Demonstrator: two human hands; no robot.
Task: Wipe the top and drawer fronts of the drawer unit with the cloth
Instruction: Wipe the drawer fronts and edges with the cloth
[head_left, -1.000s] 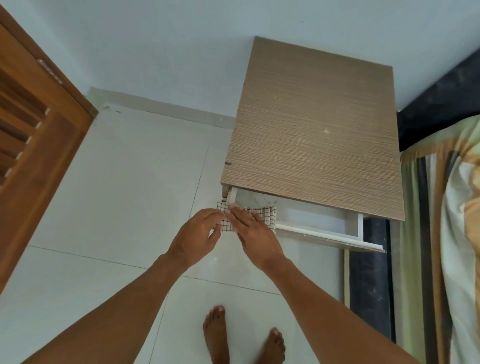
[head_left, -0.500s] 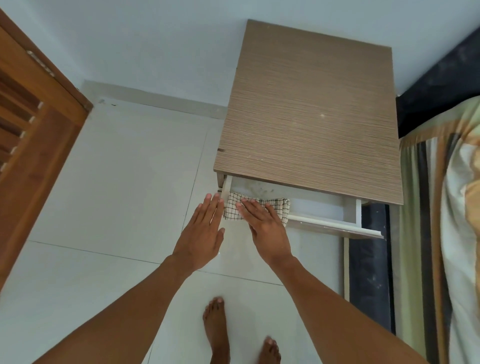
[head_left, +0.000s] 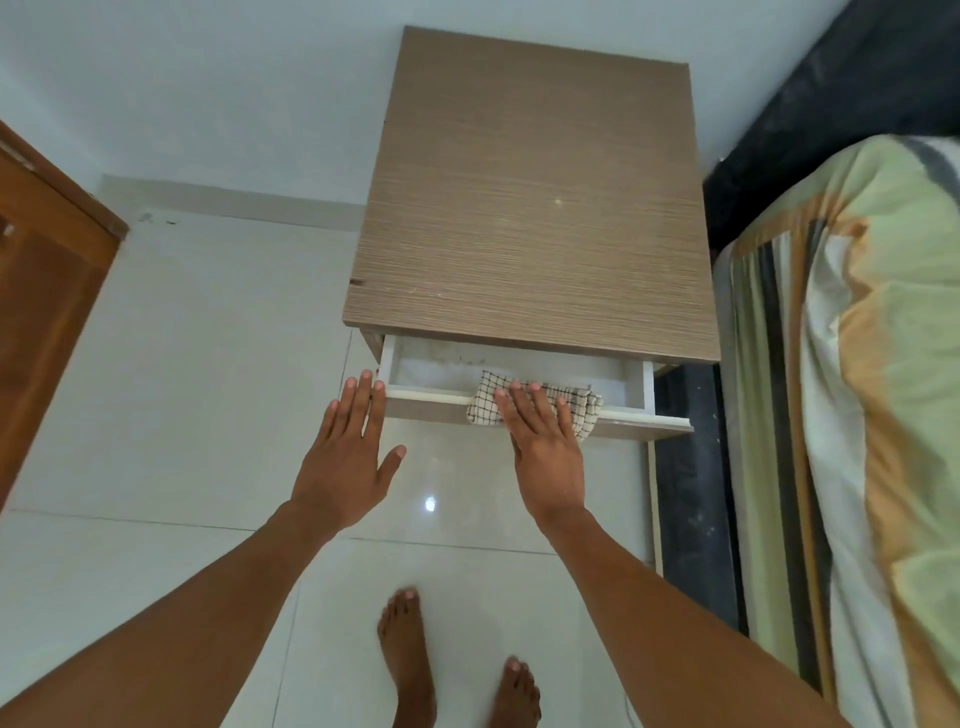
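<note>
The drawer unit (head_left: 535, 197) has a brown wood-grain top and stands against the white wall. Its top drawer (head_left: 644, 387) is pulled out, white inside. A white cloth with a dark check pattern (head_left: 582, 402) lies folded over the drawer's front edge, right of its middle. My right hand (head_left: 543, 441) lies flat on the cloth, pressing it onto the edge. My left hand (head_left: 348, 447) is flat with fingers apart, its fingertips at the drawer's left front corner, holding nothing.
A bed with a green, orange and white striped cover (head_left: 857, 415) and dark base stands close on the right. A brown wooden door (head_left: 36, 312) is at the left. My bare feet (head_left: 410, 660) stand on white floor tiles (head_left: 182, 389) below the drawer.
My right hand has slid the cloth rightward along the drawer's front edge, from its left corner to past the middle. My left hand let go of the cloth and opened flat at the corner.
</note>
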